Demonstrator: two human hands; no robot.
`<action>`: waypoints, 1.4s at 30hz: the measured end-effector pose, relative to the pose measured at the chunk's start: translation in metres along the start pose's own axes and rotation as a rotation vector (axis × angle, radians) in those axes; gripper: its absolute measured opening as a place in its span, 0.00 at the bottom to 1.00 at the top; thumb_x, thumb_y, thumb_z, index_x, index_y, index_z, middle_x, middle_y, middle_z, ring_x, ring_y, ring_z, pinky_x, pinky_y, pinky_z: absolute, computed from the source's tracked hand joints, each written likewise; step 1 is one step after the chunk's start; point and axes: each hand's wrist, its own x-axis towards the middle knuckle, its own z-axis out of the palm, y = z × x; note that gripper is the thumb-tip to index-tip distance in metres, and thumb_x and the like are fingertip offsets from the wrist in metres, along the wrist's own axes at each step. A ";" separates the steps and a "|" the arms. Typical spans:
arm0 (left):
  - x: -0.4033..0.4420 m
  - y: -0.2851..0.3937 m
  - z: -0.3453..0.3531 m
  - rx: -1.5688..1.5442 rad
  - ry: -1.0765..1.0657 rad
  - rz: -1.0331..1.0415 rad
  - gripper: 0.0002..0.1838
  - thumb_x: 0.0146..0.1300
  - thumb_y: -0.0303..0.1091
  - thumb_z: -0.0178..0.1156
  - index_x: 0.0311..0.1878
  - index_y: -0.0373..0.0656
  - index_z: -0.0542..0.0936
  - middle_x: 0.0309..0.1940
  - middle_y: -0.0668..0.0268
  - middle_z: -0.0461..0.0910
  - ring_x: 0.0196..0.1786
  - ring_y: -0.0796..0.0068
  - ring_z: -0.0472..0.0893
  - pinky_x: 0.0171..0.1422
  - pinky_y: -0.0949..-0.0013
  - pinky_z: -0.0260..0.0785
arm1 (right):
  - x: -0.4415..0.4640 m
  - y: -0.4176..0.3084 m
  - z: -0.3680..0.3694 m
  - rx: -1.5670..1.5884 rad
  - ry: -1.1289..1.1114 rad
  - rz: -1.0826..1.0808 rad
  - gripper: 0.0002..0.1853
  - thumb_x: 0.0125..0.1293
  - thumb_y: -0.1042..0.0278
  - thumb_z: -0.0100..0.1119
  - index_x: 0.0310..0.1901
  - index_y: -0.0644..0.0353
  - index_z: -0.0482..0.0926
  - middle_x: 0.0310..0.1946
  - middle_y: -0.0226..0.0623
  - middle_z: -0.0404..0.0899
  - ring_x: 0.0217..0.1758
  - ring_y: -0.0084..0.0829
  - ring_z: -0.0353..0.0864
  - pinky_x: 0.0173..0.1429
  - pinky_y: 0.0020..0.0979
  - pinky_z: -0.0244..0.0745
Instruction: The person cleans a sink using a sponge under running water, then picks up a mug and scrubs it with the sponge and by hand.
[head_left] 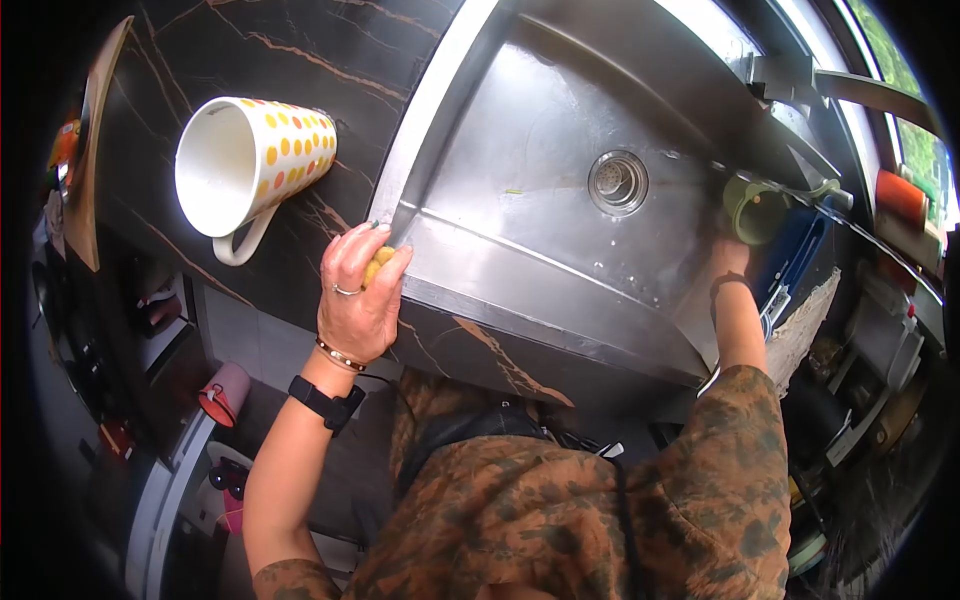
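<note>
My left hand [358, 295] is closed around a small yellow sponge [379, 264] at the front left corner of the steel sink [510, 130]. Most of the sponge is hidden by my fingers. Over at the right side of the sink, my right hand [732, 262] grips a greenish see-through cup [757, 208]; the fingers are partly hidden by it. A white mug with yellow and orange dots [290, 150] lies on its side on the dark counter, left of the sink, its mouth facing left and its handle toward me.
The drain [618, 183] sits toward the back of the basin. A blue item [795, 250] stands beside the cup, with a grey cloth [808, 310] near it. The tap [870, 95] rises at the back right. A wooden board [97, 140] is at the far left.
</note>
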 end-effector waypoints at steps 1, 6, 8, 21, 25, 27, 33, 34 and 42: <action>-0.001 0.001 -0.001 0.005 -0.011 -0.001 0.21 0.57 0.24 0.59 0.55 0.46 0.78 0.60 0.57 0.70 0.64 0.52 0.69 0.70 0.51 0.59 | 0.024 0.006 0.020 -0.142 0.359 0.084 0.18 0.65 0.68 0.52 0.56 0.53 0.78 0.59 0.35 0.74 0.60 0.32 0.74 0.58 0.37 0.71; -0.002 -0.001 0.002 0.028 -0.019 0.009 0.19 0.59 0.24 0.58 0.56 0.46 0.78 0.61 0.57 0.69 0.65 0.51 0.68 0.70 0.52 0.59 | 0.100 0.027 0.069 0.055 0.554 0.343 0.22 0.69 0.65 0.51 0.65 0.47 0.70 0.63 0.30 0.71 0.64 0.33 0.71 0.58 0.38 0.72; 0.000 -0.001 0.001 0.013 -0.013 0.012 0.19 0.59 0.23 0.58 0.55 0.46 0.78 0.61 0.57 0.69 0.65 0.51 0.68 0.70 0.52 0.59 | 0.034 0.003 0.002 -0.160 0.174 0.331 0.25 0.69 0.62 0.51 0.68 0.45 0.66 0.66 0.29 0.69 0.67 0.34 0.69 0.59 0.41 0.72; -0.002 -0.003 0.000 -0.041 0.023 0.028 0.21 0.57 0.23 0.60 0.55 0.46 0.78 0.60 0.57 0.70 0.64 0.52 0.68 0.70 0.51 0.60 | -0.095 -0.037 -0.001 0.371 -0.548 -0.407 0.17 0.42 0.74 0.64 0.39 0.52 0.85 0.40 0.39 0.84 0.45 0.39 0.84 0.43 0.44 0.77; -0.003 -0.001 0.002 -0.016 0.019 0.020 0.21 0.56 0.23 0.60 0.55 0.46 0.79 0.60 0.57 0.70 0.64 0.52 0.68 0.70 0.51 0.60 | -0.093 -0.048 -0.009 0.028 -0.456 -0.471 0.23 0.48 0.68 0.68 0.49 0.51 0.82 0.43 0.44 0.83 0.47 0.45 0.84 0.51 0.42 0.78; -0.002 -0.002 0.000 -0.003 0.014 0.023 0.21 0.56 0.23 0.60 0.55 0.46 0.79 0.60 0.57 0.70 0.64 0.51 0.68 0.70 0.51 0.60 | -0.087 -0.059 0.008 0.030 -0.343 -0.369 0.23 0.55 0.65 0.65 0.55 0.57 0.79 0.49 0.47 0.80 0.52 0.47 0.81 0.55 0.40 0.78; 0.000 -0.002 0.002 0.002 0.031 0.014 0.21 0.54 0.24 0.63 0.53 0.49 0.80 0.57 0.60 0.72 0.63 0.56 0.70 0.69 0.53 0.60 | -0.014 -0.068 0.070 -0.214 -0.035 -0.386 0.14 0.65 0.66 0.54 0.49 0.56 0.84 0.53 0.40 0.79 0.55 0.39 0.81 0.53 0.34 0.78; 0.000 -0.001 0.002 0.001 0.032 0.015 0.21 0.54 0.24 0.63 0.53 0.49 0.80 0.57 0.60 0.72 0.63 0.56 0.70 0.69 0.53 0.60 | -0.016 -0.064 0.062 -0.209 -0.002 -0.441 0.13 0.65 0.66 0.53 0.44 0.51 0.87 0.46 0.35 0.84 0.51 0.35 0.83 0.51 0.35 0.78; 0.000 -0.001 0.000 0.011 -0.025 0.019 0.21 0.56 0.24 0.59 0.55 0.47 0.78 0.60 0.57 0.70 0.64 0.53 0.69 0.70 0.50 0.59 | -0.088 -0.069 -0.015 0.292 -0.447 -0.354 0.21 0.54 0.59 0.61 0.47 0.62 0.84 0.52 0.47 0.82 0.58 0.43 0.80 0.61 0.40 0.73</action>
